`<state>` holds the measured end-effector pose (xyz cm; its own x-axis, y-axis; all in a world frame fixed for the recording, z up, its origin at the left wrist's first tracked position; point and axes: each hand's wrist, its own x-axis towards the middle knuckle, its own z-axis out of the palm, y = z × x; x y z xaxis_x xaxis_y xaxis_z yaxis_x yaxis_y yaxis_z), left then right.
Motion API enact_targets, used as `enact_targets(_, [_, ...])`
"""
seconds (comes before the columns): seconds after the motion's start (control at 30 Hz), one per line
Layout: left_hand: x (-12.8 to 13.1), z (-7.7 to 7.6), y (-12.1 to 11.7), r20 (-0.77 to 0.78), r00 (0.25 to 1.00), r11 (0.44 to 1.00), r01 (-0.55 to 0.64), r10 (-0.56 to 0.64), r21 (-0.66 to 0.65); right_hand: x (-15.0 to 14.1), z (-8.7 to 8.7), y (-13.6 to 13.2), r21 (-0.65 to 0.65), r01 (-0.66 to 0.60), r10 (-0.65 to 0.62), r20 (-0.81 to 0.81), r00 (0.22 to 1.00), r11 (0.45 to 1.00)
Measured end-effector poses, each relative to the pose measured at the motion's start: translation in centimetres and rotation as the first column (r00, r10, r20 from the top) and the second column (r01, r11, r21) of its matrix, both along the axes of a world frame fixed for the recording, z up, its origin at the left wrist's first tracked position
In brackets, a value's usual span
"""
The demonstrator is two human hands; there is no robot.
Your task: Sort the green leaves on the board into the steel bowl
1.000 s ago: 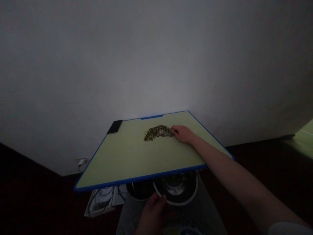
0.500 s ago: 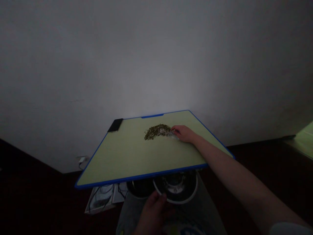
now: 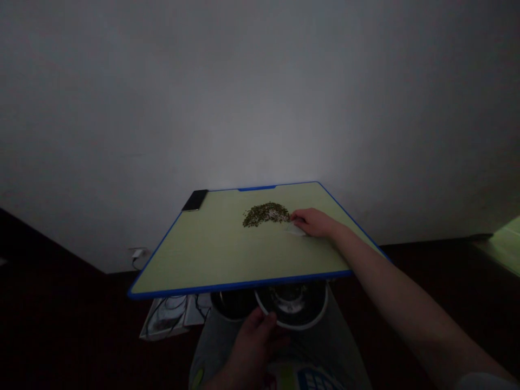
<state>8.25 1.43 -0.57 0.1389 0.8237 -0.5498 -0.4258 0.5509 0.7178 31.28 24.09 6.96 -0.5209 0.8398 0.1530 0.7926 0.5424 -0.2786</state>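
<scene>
My right hand is closed in a pinch on a thin, clear or whitish sheet, resting on the board just right of the grain pile. Small greenish-brown grains, perhaps beans or seeds, lie in a loose arc on the pale yellow tabletop, with a whitish patch at the arc's inner side. Below the near edge, my left hand grips the rim of a metal bowl on my lap. A second dark bowl sits to its left, partly hidden by the table.
A black phone or tablet lies at the far left corner of the blue-edged tabletop. Behind it rises a plain wall. Under the left side, a white box holds cables, and a white plug is at the wall.
My right hand has shifted slightly right with the sheet, away from the grains. My left hand stays at the bowl's rim. The whole view has moved a little.
</scene>
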Motion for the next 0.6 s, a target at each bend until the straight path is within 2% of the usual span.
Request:
enact_targets(0.2, [0.3,0.5,0.1,0.022,1.000,1.000,0.006,-0.006,0.007,0.8,0.5,-1.4,-0.054,0.050,-0.044,0.099,0.994,0.997])
enact_targets(0.37, [0.6,0.2,0.1,0.058,0.998,0.997,0.023,-0.028,0.077,0.7,0.2,-3.1,-0.099,0.062,-0.054,0.085,0.995,0.993])
enact_targets(0.5, [0.8,-0.3,0.1,0.057,0.998,0.998,0.007,-0.010,0.056,0.0,0.1,-4.4,-0.106,0.070,-0.064,0.060,0.996,0.992])
enact_targets(0.6, [0.9,-0.2,0.0,0.051,0.999,0.999,-0.005,0.003,0.046,-0.4,0.0,-5.4,-0.130,0.059,-0.055,0.039,0.998,0.990])
